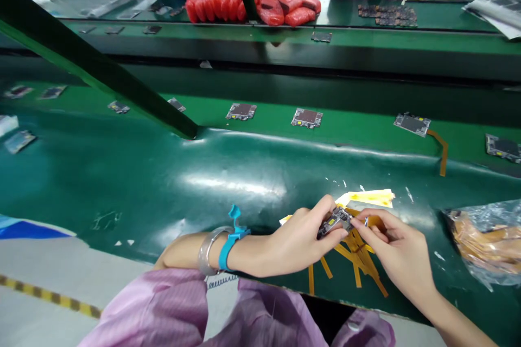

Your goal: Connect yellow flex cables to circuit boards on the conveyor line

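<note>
Circuit board (336, 220) up in my left hand (299, 239), held over the far side of the pile of orange flex cables (364, 261). Left fingers grasping it, thumb along the near edge. Right hand (402, 249) above the pile's right side, thumb and forefinger drawn together at the board's right edge; cannot tell whether they grip the board or something small against it. Yellow-and-white strips (372, 197) just behind the pile. Clear plastic bag (488, 238) of more orange cables to the pile's right, same green surface (134, 173). Blue wrist strap (228, 249) on my left wrist, left of the pile. Beyond the pile, a spaced row of boards (307, 117); one board (412, 123) there, behind and right of the pile, trails an orange cable.
</note>
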`<state>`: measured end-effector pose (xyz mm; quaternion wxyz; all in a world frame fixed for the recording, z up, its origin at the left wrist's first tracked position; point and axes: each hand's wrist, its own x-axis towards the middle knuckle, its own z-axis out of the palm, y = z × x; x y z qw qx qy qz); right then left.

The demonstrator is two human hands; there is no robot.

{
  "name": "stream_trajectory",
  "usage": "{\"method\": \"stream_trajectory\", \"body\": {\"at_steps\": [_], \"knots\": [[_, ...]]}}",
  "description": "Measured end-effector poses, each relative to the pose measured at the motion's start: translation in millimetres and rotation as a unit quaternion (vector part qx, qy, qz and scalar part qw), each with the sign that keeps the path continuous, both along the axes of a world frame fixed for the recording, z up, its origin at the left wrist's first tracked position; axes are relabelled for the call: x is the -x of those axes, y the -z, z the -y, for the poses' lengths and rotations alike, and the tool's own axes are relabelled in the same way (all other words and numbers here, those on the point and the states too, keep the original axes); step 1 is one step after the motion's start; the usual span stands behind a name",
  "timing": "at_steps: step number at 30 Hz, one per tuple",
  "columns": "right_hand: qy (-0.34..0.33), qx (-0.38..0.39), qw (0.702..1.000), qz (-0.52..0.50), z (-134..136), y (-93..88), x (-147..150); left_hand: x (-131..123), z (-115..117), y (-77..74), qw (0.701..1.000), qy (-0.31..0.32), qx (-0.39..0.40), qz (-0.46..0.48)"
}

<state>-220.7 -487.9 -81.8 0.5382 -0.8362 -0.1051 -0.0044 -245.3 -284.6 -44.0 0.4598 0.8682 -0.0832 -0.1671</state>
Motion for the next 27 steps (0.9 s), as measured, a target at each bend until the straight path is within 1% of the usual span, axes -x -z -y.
{"method": "stream_trajectory", "body": {"at_steps": [2,3,5,6,8,9,11,12,13,16,18,22,27], "knots": [[-0.002,0.020,1.000,0.024,-1,3.9,2,-2,-1,-0.1,1.000,0.002,0.010,-0.014],[-0.006,0.033,0.998,0.043,-2,6.2,3,-4,-1,0.3,0.999,0.001,0.031,-0.026],[-0.028,0.051,0.995,0.085,-1,10.5,7,-11,-2,1.7,0.992,0.005,0.110,-0.064],[-0.037,0.048,0.994,0.096,0,11.7,9,-15,-3,2.6,0.984,0.008,0.157,-0.086],[-0.053,0.000,0.996,0.074,5,11.3,10,-26,-5,4.8,0.967,0.011,0.226,-0.115],[-0.066,-0.038,0.996,0.037,8,9.5,10,-31,-6,6.0,0.964,0.011,0.238,-0.117],[-0.095,-0.117,0.987,-0.055,13,3.4,8,-38,-8,8.3,0.968,0.010,0.227,-0.103],[-0.107,-0.139,0.980,-0.094,15,-0.4,6,-40,-9,9.0,0.972,0.014,0.214,-0.099],[-0.117,-0.142,0.976,-0.121,16,-4.1,3,-42,-10,9.1,0.973,0.022,0.202,-0.104],[-0.131,-0.091,0.976,-0.147,14,-12.8,-3,-40,-14,5.3,0.975,0.058,0.171,-0.128],[-0.152,-0.065,0.974,-0.157,11,-15.2,-5,-37,-16,0.7,0.976,0.087,0.156,-0.122],[-0.165,-0.061,0.968,-0.178,8,-13.2,-4,-34,-17,-4.9,0.978,0.109,0.147,-0.097],[-0.177,-0.054,0.962,-0.201,10,-9.8,-2,-34,-18,-4.1,0.981,0.122,0.124,-0.080]]}}
